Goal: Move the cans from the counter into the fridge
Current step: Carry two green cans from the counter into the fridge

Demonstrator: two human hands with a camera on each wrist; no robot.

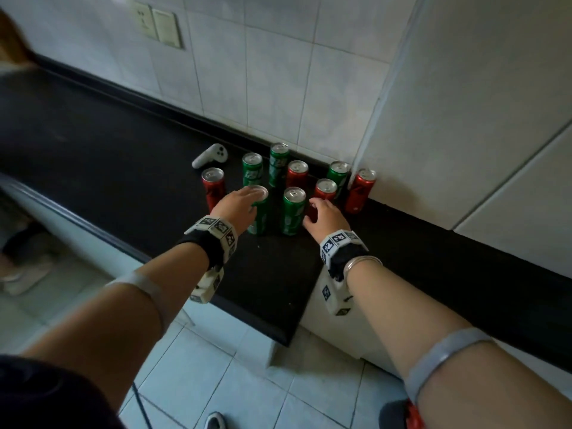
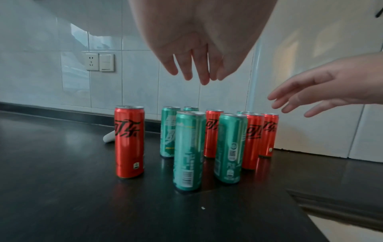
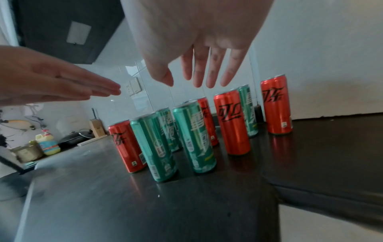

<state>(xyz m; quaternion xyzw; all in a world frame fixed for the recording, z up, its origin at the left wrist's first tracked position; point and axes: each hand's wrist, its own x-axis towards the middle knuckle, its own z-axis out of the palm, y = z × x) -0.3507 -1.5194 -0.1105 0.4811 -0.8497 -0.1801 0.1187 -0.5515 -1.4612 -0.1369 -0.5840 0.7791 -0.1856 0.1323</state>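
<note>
Several tall slim cans, red and green, stand upright in a cluster on the black counter (image 1: 93, 128) near the tiled wall. My left hand (image 1: 240, 204) hovers over the front-left green can (image 1: 259, 212), fingers straight and holding nothing; in the left wrist view the left hand (image 2: 194, 65) hangs well above that green can (image 2: 187, 152). My right hand (image 1: 323, 213) reaches, fingers spread, beside the front-right green can (image 1: 292, 212) and before a red can (image 1: 325, 188). In the right wrist view the right hand (image 3: 199, 72) floats above the cans (image 3: 193, 139), touching none.
A white controller (image 1: 210, 155) lies on the counter left of the cans. The white fridge side (image 1: 464, 119) rises directly right of the far-right red can (image 1: 360, 190). The counter's front corner (image 1: 288, 332) is below my wrists. Pots and bottles (image 3: 47, 145) sit far along the counter.
</note>
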